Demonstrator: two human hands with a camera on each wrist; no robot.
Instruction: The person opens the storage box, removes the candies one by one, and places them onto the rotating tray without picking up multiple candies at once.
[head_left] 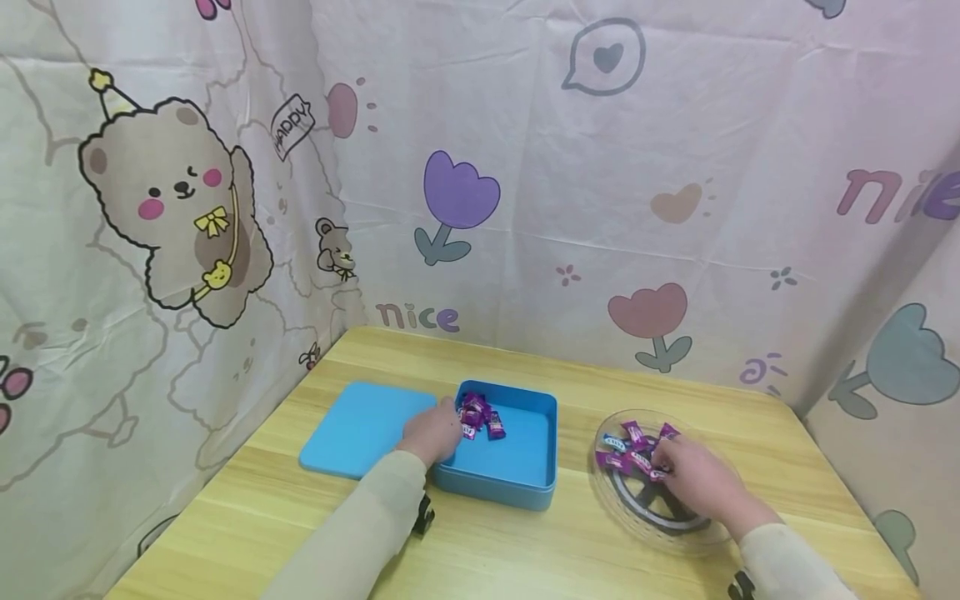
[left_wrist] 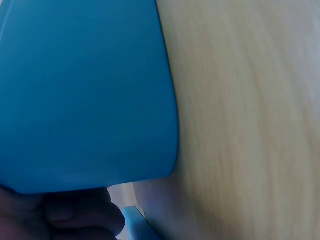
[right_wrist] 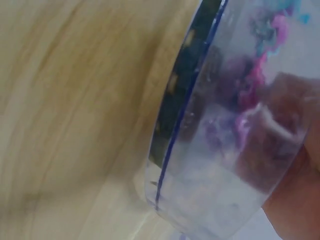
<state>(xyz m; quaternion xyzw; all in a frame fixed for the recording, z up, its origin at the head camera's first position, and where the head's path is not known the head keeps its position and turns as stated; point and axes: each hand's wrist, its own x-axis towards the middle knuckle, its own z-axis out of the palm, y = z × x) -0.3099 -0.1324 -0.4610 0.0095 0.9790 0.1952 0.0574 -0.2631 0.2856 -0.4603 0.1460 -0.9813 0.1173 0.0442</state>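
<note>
A blue rectangular box (head_left: 495, 487) stands uncovered on the table, with several purple-wrapped candies (head_left: 496, 426) at its back left inside. My left hand (head_left: 433, 433) holds the box's left wall, fingers at the rim. The left wrist view shows curled fingers (left_wrist: 82, 215) against the box's edge (left_wrist: 90, 100). To the right, my right hand (head_left: 701, 477) reaches into a clear round dish (head_left: 615, 508), its fingertips pinching among purple and blue wrapped candies (head_left: 636, 433). Through the dish's clear wall (right_wrist: 200, 165), the right wrist view shows blurred fingers beside pink and purple wrappers (right_wrist: 255, 82).
A flat blue lid (head_left: 360, 429) lies left of the box. All stands on a light wooden table (head_left: 525, 550). Printed cloth curtains (head_left: 525, 208) hang close behind and along both sides of the table.
</note>
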